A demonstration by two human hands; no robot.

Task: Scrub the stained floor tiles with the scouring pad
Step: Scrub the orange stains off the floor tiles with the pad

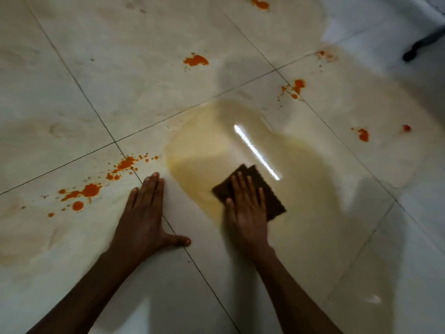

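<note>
Seen from the head camera, pale glossy floor tiles (pixel 313 249) fill the frame, crossed by thin dark grout lines (pixel 79 85). The right hand (pixel 248 213) lies flat, fingers straight and close together, pressing a dark brown scouring pad (pixel 272 196) onto the floor; nothing is curled round the pad, the palm and fingers simply bear down on its left part while its right half and far corners stick out from under them. The pad sits at the near edge of a broad yellowish wet smear (pixel 212 141) that spreads over the middle tile, and a bright streak of reflected light (pixel 255 150) runs across that wet patch just beyond the pad. The left hand (pixel 147 213) is planted flat on the floor well to the left of the pad — fingers straight and pointing away, thumb splayed out toward the right hand — holding nothing, with a grout line passing under it. Just beyond and to the left of this hand lies a cluster of bright orange splatters (pixel 91 190), thick in places and dotted with fine drops. More orange spots are scattered farther off: one on the far middle tile (pixel 196 60), one near a tile corner to the right (pixel 298 85), a small one at the right (pixel 363 134) and another near the top edge (pixel 260 4). A dark object (pixel 419 44) shows at the upper right — too little of it is visible to tell what it is.
</note>
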